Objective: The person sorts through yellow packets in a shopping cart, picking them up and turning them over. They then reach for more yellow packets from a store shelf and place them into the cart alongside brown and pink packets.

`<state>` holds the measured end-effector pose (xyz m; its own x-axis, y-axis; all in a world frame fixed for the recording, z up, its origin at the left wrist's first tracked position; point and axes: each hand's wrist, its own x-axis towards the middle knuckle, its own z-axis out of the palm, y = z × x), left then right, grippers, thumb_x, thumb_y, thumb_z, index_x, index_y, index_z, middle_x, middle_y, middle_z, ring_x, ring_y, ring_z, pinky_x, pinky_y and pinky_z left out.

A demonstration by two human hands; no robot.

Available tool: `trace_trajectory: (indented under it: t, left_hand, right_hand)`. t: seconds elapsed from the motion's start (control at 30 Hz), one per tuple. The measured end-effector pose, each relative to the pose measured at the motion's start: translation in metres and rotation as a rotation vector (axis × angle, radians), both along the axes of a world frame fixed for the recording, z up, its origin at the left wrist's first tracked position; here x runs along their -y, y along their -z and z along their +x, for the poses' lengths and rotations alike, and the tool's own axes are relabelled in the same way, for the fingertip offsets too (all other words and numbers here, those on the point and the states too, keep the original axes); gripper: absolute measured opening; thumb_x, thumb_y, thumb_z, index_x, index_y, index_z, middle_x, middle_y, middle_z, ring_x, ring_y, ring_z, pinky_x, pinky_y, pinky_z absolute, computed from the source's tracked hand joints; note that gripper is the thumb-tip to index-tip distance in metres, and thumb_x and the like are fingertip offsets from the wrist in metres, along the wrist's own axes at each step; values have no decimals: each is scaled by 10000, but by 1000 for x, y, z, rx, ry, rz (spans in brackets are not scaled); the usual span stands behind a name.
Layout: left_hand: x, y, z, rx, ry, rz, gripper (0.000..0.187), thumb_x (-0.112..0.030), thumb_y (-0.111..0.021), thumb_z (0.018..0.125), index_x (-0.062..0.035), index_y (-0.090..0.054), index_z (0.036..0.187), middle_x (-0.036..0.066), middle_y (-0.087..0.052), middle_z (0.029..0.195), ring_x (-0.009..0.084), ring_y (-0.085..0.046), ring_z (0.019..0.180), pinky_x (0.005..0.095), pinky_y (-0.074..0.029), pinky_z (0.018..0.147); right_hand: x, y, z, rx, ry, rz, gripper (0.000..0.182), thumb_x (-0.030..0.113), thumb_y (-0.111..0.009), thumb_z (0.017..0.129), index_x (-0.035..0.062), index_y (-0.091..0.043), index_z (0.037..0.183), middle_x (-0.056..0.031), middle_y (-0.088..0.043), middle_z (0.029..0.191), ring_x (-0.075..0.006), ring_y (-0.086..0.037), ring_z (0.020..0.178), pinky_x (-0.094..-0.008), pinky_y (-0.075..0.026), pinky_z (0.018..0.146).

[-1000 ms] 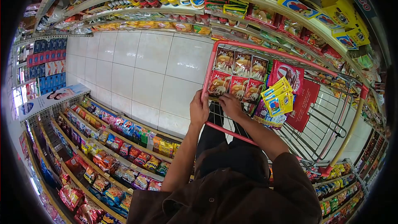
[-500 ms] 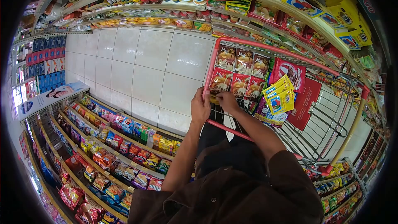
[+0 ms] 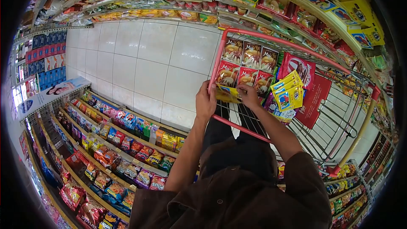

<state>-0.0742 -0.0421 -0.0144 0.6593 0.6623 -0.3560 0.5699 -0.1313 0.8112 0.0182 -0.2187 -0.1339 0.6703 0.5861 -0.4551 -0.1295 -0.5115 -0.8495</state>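
Several rows of snack bags (image 3: pixel 135 153) are shelved at left. Next, the left hand (image 3: pixel 206 103) is curled narrowly at the red rim of the cart (image 3: pixel 218 55); whether rim or packet is gripped cannot be told. Between the hands, inside the cart, a yellow packet (image 3: pixel 227 95) is held beside six packs (image 3: pixel 247 76). Its right end appears pinched by the right hand (image 3: pixel 249 96). It is best kept level, lightly tensioned, uncrumpled. Farther right, yellow sachets (image 3: pixel 289 100) are fanned.
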Motion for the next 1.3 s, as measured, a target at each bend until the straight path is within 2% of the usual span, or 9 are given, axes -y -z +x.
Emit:
trace_trajectory:
  t: [0.27, 0.33, 0.43, 0.57, 0.63, 0.87, 0.97, 1.17, 1.3]
  left_hand:
    - [1, -3, 1, 3, -11, -25, 289, -239, -473, 975, 9, -581, 1076, 237, -642, 873, 389, -631, 782, 408, -490, 695]
    - [0, 4, 0, 49, 9, 53, 316, -281, -460, 1001, 4, -580, 1068, 75, -557, 680, 114, -489, 611, 282, -422, 565]
    - [1, -1, 0, 8, -13, -23, 278, -234, -481, 975, 10, -582, 1064, 219, -630, 827, 340, -616, 713, 384, -482, 659]
    - [1, -5, 2, -19, -10, -24, 279, -236, -483, 975, 11, -581, 1062, 212, -624, 811, 329, -605, 689, 381, -477, 649]
    - [1, -2, 1, 8, -16, -26, 289, -245, -479, 980, 14, -581, 1057, 208, -626, 802, 316, -603, 676, 378, -473, 634]
    - [1, -5, 2, 13, -14, -55, 307, -259, -472, 987, 16, -585, 1061, 181, -624, 757, 245, -584, 634, 353, -467, 608]
    - [3, -2, 1, 43, -14, -54, 333, -293, -458, 998, 1, -581, 1095, 48, -556, 695, 100, -465, 608, 269, -404, 552]
    - [3, -1, 0, 18, -28, -56, 350, -308, -457, 999, 8, -576, 1090, 57, -568, 710, 101, -476, 611, 266, -413, 560]
    - [2, 1, 1, 57, -46, -39, 301, -257, -492, 982, 11, -587, 1080, 133, -600, 715, 161, -513, 579, 310, -438, 560]
  right_hand:
    - [-14, -32, 18, 257, -160, -90, 147, 125, -639, 849, 22, -662, 950, -125, -672, 898, -266, -664, 839, -361, -511, 725]
    - [-21, -33, 12, 404, -275, -112, 151, 136, -649, 838, 24, -665, 939, -107, -664, 880, -257, -661, 810, -365, -521, 692]
    - [-39, -35, 0, 722, -643, -61, 134, 116, -574, 809, 61, -671, 882, -96, -604, 789, -289, -648, 785, -406, -535, 683]
    - [-61, -22, -24, 702, -637, -82, 146, 90, -545, 794, 50, -663, 871, -117, -626, 819, -311, -654, 791, -411, -535, 687]
    - [-74, -20, -30, 324, -623, -357, 196, 112, -499, 857, -7, -650, 890, -196, -671, 902, -341, -672, 836, -438, -539, 724]
    - [-81, -7, -38, 394, -701, -271, 187, 103, -531, 817, -22, -651, 746, -234, -642, 830, -373, -649, 782, -454, -517, 693]
    - [-87, 3, -31, 191, -709, -266, 238, 170, -525, 843, -35, -644, 859, -234, -660, 914, -372, -656, 886, -453, -521, 748]
    - [-45, -16, -15, 83, -207, -52, 237, 250, -572, 870, 31, -650, 915, -188, -662, 868, -368, -648, 823, -455, -504, 741]
    - [-13, -31, -8, 142, -355, -567, 344, 358, -575, 882, 28, -656, 934, -191, -676, 906, -367, -650, 902, -470, -499, 802]
